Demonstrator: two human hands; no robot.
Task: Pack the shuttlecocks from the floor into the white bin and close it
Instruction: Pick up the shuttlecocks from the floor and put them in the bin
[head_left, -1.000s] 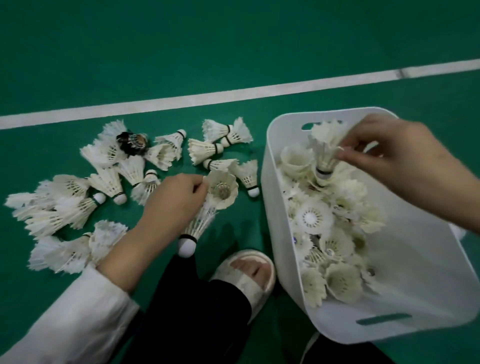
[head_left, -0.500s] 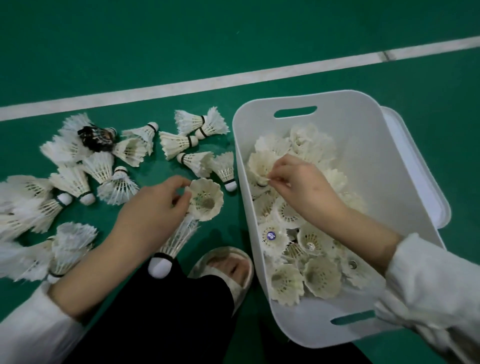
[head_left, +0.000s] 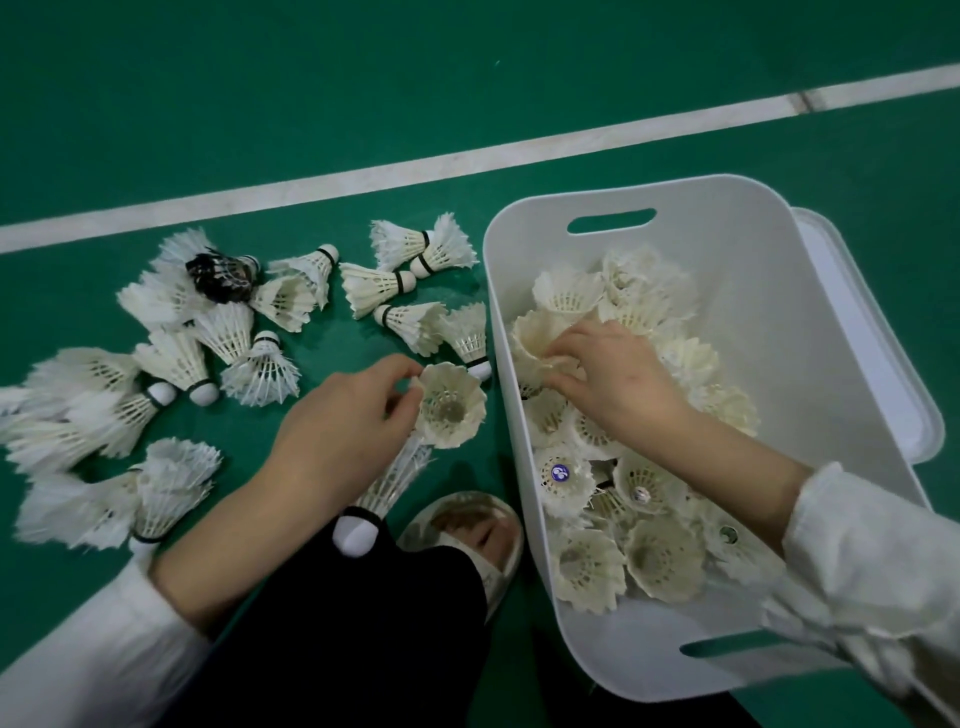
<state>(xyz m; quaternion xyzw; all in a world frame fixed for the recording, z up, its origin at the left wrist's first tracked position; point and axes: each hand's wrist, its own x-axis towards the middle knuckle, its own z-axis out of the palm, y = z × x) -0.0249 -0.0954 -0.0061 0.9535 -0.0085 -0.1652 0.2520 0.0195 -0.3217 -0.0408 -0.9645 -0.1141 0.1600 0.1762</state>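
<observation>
Floor (head_left: 363, 93): green court sheet, smooth, matt with a faint sheen.
Line (head_left: 467, 161): white, flat, matt.
Bin (head_left: 779, 291): white plastic, smooth, softly matt.
Lid (head_left: 893, 374): the same smooth white plastic.
Shuttlecocks (head_left: 379, 283): white feather, ragged and frayed at the tips, with smooth white caps.
Dark shuttlecock (head_left: 218, 270): black feather, slightly glossy.
Stack (head_left: 449, 405) in my left fingers (head_left: 400, 366): creamy feather, matt, ribbed with quills.
Shuttlecock (head_left: 535, 338) in my right fingers (head_left: 576, 340): cream feather rim, matt.
Sticker (head_left: 559, 473): purple and glossy.
Sleeves (head_left: 872, 561): white cloth, matt, creased.
Trousers (head_left: 337, 623): black cloth, matt.
Slipper (head_left: 498, 566): pale, material too blurred to tell.
</observation>
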